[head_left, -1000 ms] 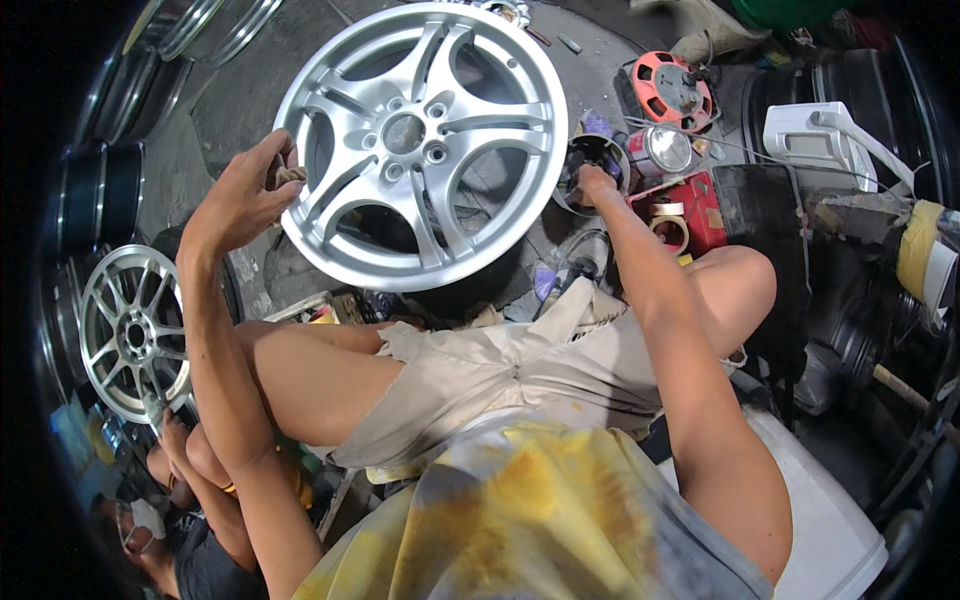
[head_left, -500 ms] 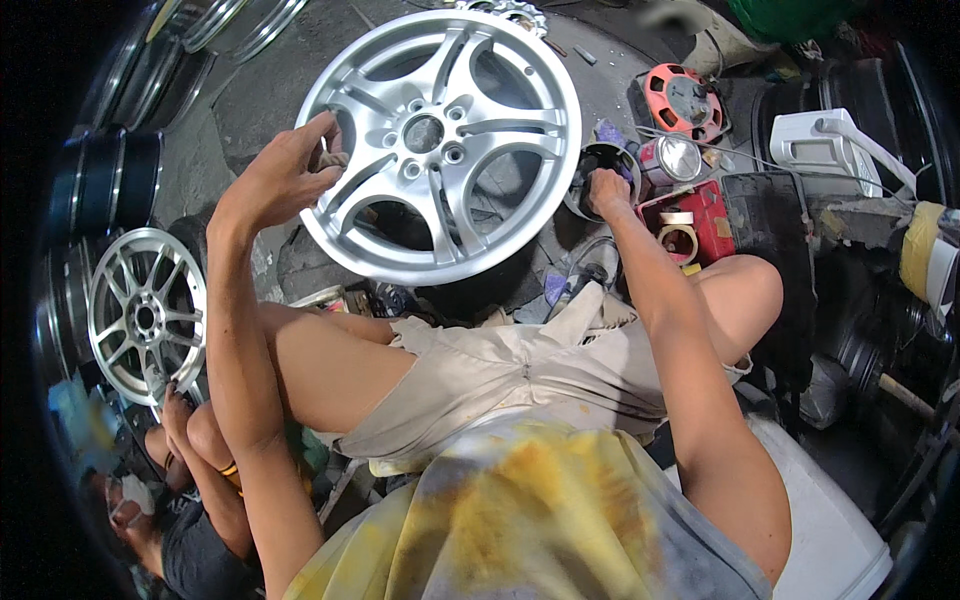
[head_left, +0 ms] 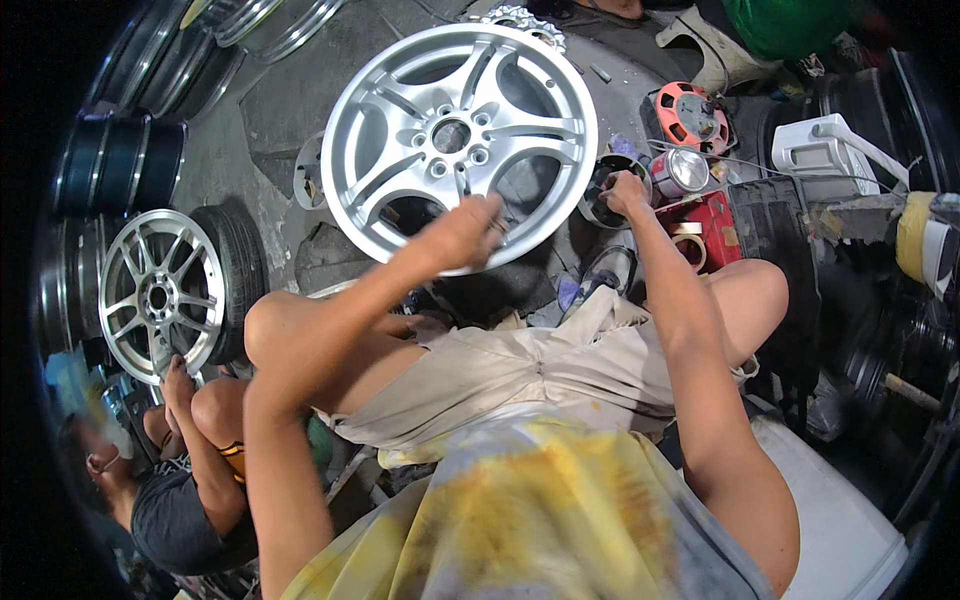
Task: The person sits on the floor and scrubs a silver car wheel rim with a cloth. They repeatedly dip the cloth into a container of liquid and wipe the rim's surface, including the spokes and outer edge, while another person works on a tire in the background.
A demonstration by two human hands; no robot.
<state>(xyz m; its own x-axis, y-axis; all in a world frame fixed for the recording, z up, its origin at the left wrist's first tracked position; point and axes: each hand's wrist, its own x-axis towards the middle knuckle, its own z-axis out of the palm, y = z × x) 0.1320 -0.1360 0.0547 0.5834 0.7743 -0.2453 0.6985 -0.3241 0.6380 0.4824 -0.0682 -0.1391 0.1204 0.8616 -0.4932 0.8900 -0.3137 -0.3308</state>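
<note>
Silver rim (head_left: 455, 140) propped tilted before knees, face toward person for reach. Left hand (head_left: 462, 232) closed on lower rim edge, steadying. Right hand (head_left: 626, 190) dips fingers into dark tin (head_left: 604, 192) beside rim.

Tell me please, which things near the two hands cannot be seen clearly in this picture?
- Head view: the left hand is motion-blurred on the silver wheel; what its fingers hold cannot be told.
- The right hand covers the inside of the small dark can.
- The left hand and forearm hide part of the wheel's lower rim.
- The round orange tool is too small to identify.
</note>
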